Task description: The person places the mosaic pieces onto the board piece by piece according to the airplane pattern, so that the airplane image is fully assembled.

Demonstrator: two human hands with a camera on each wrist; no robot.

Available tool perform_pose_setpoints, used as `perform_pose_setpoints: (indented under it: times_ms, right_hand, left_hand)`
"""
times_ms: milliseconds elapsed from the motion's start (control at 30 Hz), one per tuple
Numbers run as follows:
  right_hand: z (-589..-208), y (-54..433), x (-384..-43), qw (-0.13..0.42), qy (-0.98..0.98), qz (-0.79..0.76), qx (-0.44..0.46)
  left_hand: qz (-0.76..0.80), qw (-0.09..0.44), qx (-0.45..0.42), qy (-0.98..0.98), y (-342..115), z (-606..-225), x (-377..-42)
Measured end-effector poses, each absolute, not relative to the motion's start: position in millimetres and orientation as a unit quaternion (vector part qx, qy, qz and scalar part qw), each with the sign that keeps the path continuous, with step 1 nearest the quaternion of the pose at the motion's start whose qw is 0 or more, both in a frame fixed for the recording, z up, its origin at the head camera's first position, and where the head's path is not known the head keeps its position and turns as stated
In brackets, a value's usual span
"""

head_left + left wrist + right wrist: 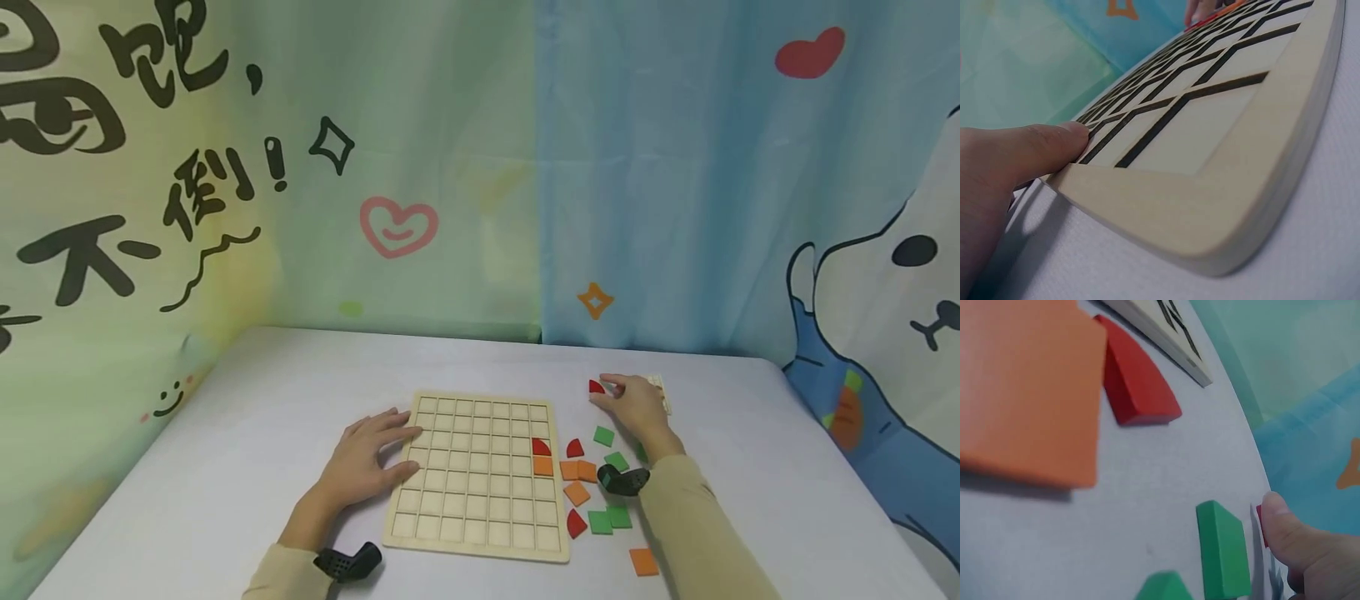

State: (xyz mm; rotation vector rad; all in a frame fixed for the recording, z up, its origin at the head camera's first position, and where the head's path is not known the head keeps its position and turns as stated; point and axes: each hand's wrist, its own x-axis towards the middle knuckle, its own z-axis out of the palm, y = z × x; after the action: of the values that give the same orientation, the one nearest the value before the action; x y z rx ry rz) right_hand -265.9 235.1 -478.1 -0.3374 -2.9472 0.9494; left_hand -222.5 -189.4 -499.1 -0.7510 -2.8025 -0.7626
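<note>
A pale wooden grid board (480, 551) lies flat on the table. A red quarter-circle (540, 447) and an orange square (542, 466) sit in adjoining cells of its right column. My left hand (363, 462) rests at the board's left edge with fingers spread; the left wrist view shows its thumb (1054, 145) touching the rim. Beyond the board's upper right corner, my right hand (636, 408) pinches another red quarter-circle (596, 387) between thumb and finger. In the right wrist view the thumb (1285, 528) covers most of that piece.
Right of the board lie loose green squares (603, 435), orange squares (643, 562) and red quarter-circles (576, 523), some touching. A small pale object (660, 387) is partly hidden behind my right hand. A printed curtain (450, 283) hangs along the table's far edge.
</note>
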Motion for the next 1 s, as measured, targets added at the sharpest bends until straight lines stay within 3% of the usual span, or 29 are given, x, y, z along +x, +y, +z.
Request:
perform_pose_setpoints:
  times_ms: [533,1000]
  right_hand:
    - [-473.5,222.8,-262.3,0.054,-0.951,0.275,-0.13]
    - [-459.5,221.5,-256.5,0.001,-0.956,0.277,-0.092]
  left_hand:
    - [-0.257,0.07,-0.252,-0.93,-188.5,-496.6,-220.4]
    - [-0.253,0.07,-0.259,-0.93,-190.3,-496.9,-221.5]
